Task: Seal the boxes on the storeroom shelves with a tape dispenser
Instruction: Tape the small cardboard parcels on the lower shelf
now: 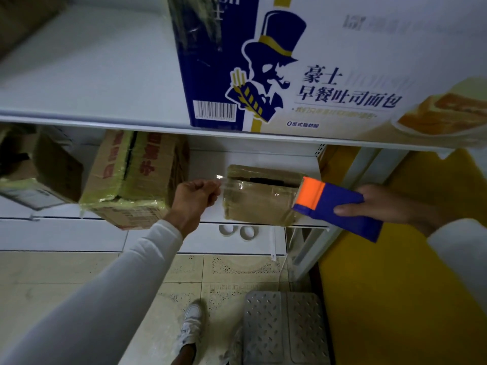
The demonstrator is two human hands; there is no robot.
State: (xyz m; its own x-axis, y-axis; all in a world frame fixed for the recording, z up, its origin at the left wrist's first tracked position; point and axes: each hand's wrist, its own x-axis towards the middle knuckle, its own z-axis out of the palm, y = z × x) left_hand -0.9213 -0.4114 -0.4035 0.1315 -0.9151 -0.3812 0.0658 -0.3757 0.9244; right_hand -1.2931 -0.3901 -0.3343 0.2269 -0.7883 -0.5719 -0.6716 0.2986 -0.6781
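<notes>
Small box [259,196] between hands; left [196,197] pinching tape; right [382,204] gripping dispenser [332,206]

Likely storeroom, white shelves [110,75], cartons [131,177]

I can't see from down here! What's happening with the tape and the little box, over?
Left hand pinching clear tape end. Right hand gripping blue-orange tape dispenser. Tape stretched across small brown box, flaps still gapped. Nothing in the way.
</notes>
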